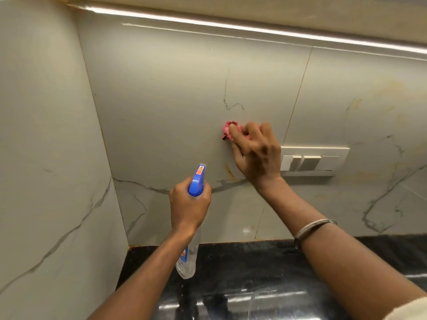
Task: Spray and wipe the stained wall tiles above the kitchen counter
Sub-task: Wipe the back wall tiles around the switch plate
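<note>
While the right hand wiped: the right hand pressed a bunched pink cloth flat to the wall tiles, fingers curled round the wad, just left of the switch plate.
Left hand: the left hand was wrapped round the neck of the spray bottle, blue nozzle aimed at the wall, clear body hanging below the wrist above the dark counter.
Stain: an orange-brown streak sat on the tile just below the cloth, beside the heel of the right palm and above a grey vein; it looked not yet reached.
Yellowish patches right of the switches: stain or marble pattern, it could not be told.
Wipe, as a judgement: the cloth probably needed to come down over the streak with firm, overlapping strokes, and a fresh fold turned outward once the face was soiled.
Spray, as a judgement: a short burst on the streak itself seemed enough, with the nozzle close so little ran down to the counter.
Risk: the switch plate lay right beside the wiping hand, so mist and a wet cloth were best kept off it.
</note>
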